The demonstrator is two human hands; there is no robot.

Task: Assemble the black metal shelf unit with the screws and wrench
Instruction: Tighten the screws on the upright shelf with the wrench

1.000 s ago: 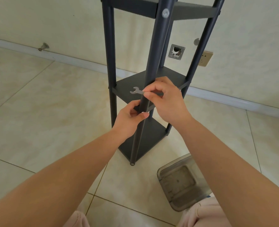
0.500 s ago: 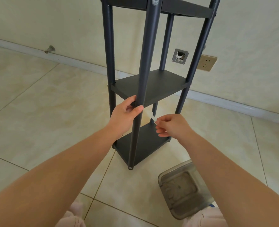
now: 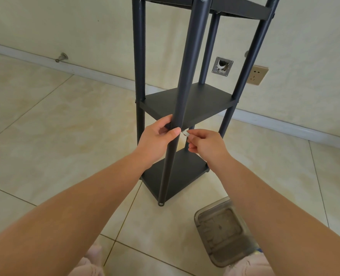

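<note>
At the shelf unit's (image 3: 187, 104) front post (image 3: 183, 92), by the middle shelf, left hand (image 3: 157, 136) gripped the post; right hand (image 3: 207, 143) pinched the wrench (image 3: 185, 133) just beside it. Wrench could slip off the hidden bolt, since the grip looked shallow.

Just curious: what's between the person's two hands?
In the head view, the shelf's front post: left hand holds it; right hand brings the wrench.
</note>
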